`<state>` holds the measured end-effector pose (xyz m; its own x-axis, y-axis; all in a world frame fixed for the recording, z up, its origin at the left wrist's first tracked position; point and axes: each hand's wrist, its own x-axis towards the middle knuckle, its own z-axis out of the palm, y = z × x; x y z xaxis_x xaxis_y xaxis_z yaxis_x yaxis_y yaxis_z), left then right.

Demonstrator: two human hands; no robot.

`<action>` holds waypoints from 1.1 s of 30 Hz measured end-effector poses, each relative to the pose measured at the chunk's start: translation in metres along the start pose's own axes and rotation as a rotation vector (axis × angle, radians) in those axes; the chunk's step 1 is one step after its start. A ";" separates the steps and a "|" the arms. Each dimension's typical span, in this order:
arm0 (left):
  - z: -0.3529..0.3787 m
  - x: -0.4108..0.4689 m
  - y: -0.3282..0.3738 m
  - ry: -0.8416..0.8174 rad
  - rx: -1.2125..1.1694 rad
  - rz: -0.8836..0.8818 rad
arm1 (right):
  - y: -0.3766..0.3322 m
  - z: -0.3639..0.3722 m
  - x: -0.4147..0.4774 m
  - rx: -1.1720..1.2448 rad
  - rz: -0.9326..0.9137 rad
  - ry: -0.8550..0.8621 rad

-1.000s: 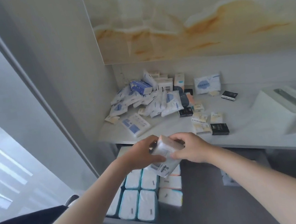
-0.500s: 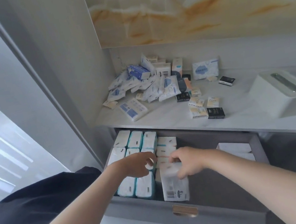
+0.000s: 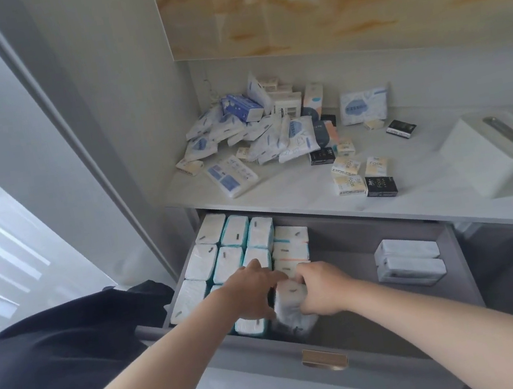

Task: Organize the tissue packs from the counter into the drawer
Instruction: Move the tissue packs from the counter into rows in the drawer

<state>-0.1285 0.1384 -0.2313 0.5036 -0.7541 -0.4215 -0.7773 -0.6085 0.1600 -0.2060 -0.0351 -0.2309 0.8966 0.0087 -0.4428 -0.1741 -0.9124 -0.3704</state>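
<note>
Gripping a white tissue pack (image 3: 291, 303) w/ fingers curled round it, the right hand (image 3: 322, 288) sets it upright in the drawer (image 3: 401, 332), front-left. Left hand (image 3: 252, 291) lies flat on the neighbouring packed rows (image 3: 243, 250), grip open. Loose packs (image 3: 258, 126) crowd the table (image 3: 297, 187) behind.

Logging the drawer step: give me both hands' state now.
Left hand: resting on the packed rows, grip cannot be told.
Right hand: closed on a white tissue pack going into the drawer.

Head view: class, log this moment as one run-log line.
hands: left, right on tissue pack | place: drawer front | counter: packs remain
</note>
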 end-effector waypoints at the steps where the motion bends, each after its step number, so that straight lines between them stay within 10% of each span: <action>1: 0.001 0.002 0.000 0.025 -0.011 -0.014 | 0.003 -0.002 0.001 -0.006 0.017 -0.002; 15: 0.025 0.043 0.025 0.122 0.380 0.181 | 0.050 -0.058 -0.026 -0.063 0.077 -0.295; 33: 0.005 0.046 -0.010 0.069 0.131 0.146 | -0.020 0.034 0.015 0.709 0.418 -0.368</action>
<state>-0.1000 0.1112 -0.2566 0.4030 -0.8499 -0.3395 -0.8842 -0.4574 0.0953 -0.2028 -0.0028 -0.2577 0.5381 -0.0254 -0.8425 -0.7761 -0.4048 -0.4835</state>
